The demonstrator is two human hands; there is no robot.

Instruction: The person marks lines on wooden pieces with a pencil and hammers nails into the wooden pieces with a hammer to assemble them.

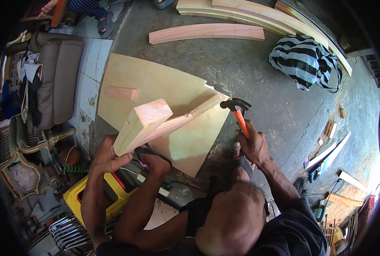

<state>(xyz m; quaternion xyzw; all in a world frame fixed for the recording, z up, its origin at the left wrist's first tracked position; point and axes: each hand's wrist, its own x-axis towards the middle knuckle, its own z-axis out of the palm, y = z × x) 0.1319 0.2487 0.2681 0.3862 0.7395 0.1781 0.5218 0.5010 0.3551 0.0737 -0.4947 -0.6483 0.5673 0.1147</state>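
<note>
My left hand (106,155) is closed round the near side of a thick piece of pale wood (138,121), whose squared end tilts up toward me. Joined to it or lying against it, a longer wooden strip (202,106) reaches toward the far right corner of a plywood sheet (134,70); a small dark spot marks the strip midway. In my right hand (254,145) is a claw hammer (241,117), gripped by its orange handle. The hammer head is close to the strip's far end; whether they touch I cannot tell. A short wooden block (121,92) lies on the sheet.
Curved wooden pieces (207,32) lie on the floor beyond, beside a striped bundle (301,59). A handsaw (326,160) rests at the right. Leftward are a brown sofa (55,83), a yellow case (77,200) and metal clamps (68,232). Another person's foot (106,26) shows at upper left.
</note>
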